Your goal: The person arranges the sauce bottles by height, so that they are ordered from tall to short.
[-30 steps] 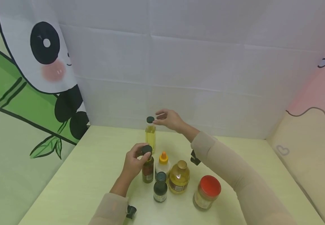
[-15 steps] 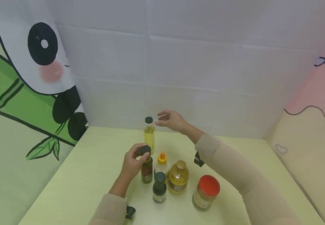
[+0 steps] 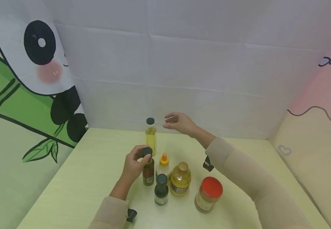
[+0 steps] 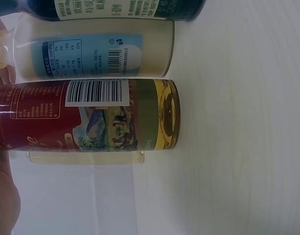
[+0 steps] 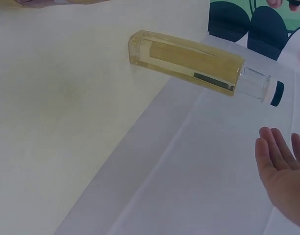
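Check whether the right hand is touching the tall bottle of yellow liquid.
Apart. In the head view, a strip of white backdrop shows between the right hand and the tall bottle; the right wrist view also shows a gap.

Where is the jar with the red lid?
In the head view, the jar stands on the table, low and right of centre, just right of the round yellow bottle.

Take the gold-capped bottle (image 3: 180,182) as your reference. Just left of it, you see the orange-tipped squeeze bottle (image 3: 164,170); front-left, the short dark bottle (image 3: 161,192); front-right, the red-lidded jar (image 3: 208,195); behind, the pale backdrop (image 3: 182,70).
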Tool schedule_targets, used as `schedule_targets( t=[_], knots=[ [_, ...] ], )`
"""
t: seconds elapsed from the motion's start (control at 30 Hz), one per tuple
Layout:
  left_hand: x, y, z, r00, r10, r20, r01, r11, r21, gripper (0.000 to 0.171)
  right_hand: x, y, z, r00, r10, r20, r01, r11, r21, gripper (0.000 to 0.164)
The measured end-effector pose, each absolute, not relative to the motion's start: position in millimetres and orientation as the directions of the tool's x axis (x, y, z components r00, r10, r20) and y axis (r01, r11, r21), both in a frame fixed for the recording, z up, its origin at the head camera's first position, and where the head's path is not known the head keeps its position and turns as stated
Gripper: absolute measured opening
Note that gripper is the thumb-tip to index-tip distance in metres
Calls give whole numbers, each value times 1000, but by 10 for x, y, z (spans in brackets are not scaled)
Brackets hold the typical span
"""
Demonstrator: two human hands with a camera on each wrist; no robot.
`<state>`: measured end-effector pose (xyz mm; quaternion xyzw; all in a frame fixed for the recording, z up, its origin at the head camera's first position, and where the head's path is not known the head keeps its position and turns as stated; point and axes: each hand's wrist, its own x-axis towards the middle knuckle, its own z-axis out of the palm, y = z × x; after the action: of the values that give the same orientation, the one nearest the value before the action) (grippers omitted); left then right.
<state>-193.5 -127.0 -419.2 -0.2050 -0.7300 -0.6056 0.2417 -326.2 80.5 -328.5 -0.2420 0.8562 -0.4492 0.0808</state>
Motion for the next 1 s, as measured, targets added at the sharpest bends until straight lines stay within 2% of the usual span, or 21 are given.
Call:
schedule_targets(
  t=[0.5,1.0],
  knots=[
    [-1931,-1263,-4170,-812,16,584,576,186,796,27,-3150,1013,-3317,-855,-510,96,-348,425,-836,51],
    [-1903,-1269,-4165,-808,8,589,579,195,792,27,-3012,1131,-3328,-843,-533,74,-350,439,-827,47]
  ],
)
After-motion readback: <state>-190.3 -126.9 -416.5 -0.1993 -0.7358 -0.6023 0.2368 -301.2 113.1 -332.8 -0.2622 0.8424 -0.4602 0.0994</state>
